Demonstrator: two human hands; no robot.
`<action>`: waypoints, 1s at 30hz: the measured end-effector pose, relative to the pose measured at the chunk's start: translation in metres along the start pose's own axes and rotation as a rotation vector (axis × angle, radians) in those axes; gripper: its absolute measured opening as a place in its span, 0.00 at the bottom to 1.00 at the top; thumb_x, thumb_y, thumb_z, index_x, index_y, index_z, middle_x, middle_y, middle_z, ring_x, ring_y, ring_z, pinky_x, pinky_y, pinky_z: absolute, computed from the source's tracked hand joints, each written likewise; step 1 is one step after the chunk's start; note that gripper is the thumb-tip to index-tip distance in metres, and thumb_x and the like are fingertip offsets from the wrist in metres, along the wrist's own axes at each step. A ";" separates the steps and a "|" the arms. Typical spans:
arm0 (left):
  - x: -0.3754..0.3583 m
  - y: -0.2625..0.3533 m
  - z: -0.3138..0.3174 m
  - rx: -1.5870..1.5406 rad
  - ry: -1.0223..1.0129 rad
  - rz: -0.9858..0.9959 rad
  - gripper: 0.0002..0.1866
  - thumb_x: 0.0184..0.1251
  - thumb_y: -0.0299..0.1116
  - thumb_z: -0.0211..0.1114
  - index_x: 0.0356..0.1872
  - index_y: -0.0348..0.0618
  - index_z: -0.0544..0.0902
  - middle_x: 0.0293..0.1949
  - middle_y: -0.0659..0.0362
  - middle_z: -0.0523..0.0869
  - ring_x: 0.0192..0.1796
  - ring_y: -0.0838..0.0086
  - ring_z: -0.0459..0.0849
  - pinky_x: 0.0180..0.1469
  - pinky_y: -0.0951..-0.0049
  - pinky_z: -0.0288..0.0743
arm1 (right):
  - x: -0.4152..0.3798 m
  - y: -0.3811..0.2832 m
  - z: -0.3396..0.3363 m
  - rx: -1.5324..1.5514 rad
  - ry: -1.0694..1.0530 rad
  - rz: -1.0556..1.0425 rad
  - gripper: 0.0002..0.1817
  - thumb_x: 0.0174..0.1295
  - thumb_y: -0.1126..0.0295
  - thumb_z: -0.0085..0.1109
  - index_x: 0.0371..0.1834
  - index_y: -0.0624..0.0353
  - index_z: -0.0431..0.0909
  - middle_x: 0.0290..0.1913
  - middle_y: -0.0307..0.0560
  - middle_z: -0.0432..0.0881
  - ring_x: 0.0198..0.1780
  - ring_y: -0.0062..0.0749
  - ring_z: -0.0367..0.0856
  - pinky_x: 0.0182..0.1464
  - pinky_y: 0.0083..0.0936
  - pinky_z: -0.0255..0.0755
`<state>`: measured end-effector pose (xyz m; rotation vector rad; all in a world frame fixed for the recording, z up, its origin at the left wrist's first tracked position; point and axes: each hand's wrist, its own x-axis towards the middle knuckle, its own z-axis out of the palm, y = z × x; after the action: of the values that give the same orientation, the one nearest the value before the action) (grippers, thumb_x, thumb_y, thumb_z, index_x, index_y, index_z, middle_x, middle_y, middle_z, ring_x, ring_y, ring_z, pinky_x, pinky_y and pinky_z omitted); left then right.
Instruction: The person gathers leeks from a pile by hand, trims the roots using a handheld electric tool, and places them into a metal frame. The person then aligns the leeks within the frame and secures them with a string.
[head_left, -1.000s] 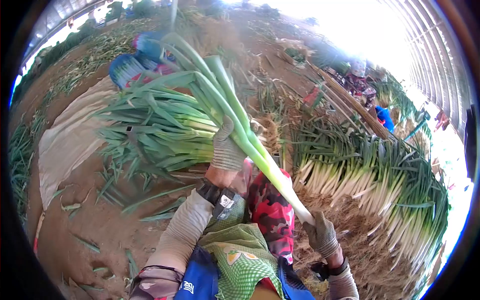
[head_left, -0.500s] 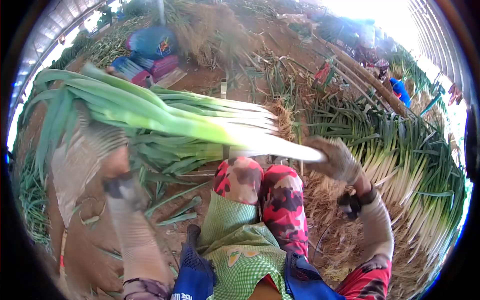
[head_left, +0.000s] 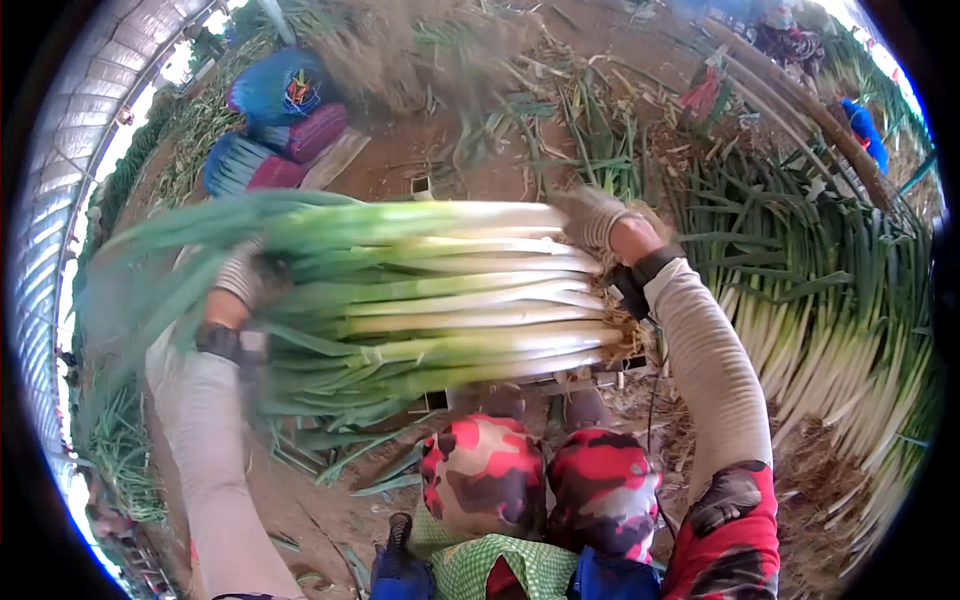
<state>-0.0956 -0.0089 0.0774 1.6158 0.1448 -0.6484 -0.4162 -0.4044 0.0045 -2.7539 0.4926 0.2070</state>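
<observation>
Several leeks (head_left: 480, 290) lie side by side in front of my knees, white root ends to the right, green leaves to the left. Along the far edge of this bundle, my right hand (head_left: 598, 218) is closed on the root end of a leek (head_left: 490, 215). My left hand (head_left: 250, 278), in a striped glove and blurred, is at the leafy end among the green leaves. Its fingers are partly hidden, so its grip cannot be made out.
A large row of leeks (head_left: 800, 300) lies on the right, roots towards me. Blue and purple bundles (head_left: 285, 120) are at the upper left. A long wooden pole (head_left: 810, 120) crosses the upper right, where another person (head_left: 788, 35) is partly visible.
The single leek held across above my knees has moved away from me onto the far side of the bundle, both hands moving with it. The view has tilted, and more of the bundle shows.
</observation>
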 end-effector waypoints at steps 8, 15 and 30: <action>-0.005 -0.013 0.104 1.353 -0.062 1.353 0.28 0.49 0.43 0.73 0.51 0.43 0.77 0.43 0.53 0.84 0.44 0.59 0.82 0.48 0.63 0.75 | 0.018 0.024 0.028 -0.083 -0.046 0.099 0.22 0.56 0.57 0.60 0.52 0.56 0.75 0.43 0.60 0.81 0.47 0.53 0.81 0.49 0.43 0.74; 0.038 -0.015 0.115 1.721 -0.297 1.128 0.27 0.45 0.43 0.71 0.49 0.45 0.79 0.44 0.52 0.82 0.50 0.55 0.77 0.53 0.57 0.68 | 0.018 -0.004 0.038 -0.177 0.020 0.152 0.27 0.55 0.61 0.61 0.58 0.56 0.69 0.48 0.60 0.80 0.41 0.49 0.83 0.38 0.41 0.77; 0.052 -0.037 0.107 1.826 -0.239 1.079 0.24 0.56 0.42 0.66 0.54 0.49 0.76 0.45 0.53 0.79 0.51 0.56 0.76 0.54 0.56 0.66 | 0.037 0.026 0.055 -0.006 0.061 -0.119 0.26 0.60 0.63 0.57 0.62 0.54 0.67 0.52 0.57 0.76 0.52 0.52 0.78 0.52 0.42 0.72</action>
<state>-0.1038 -0.1184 0.0182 2.7455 -1.8639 0.0997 -0.3957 -0.4200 -0.0616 -2.7909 0.3431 0.0958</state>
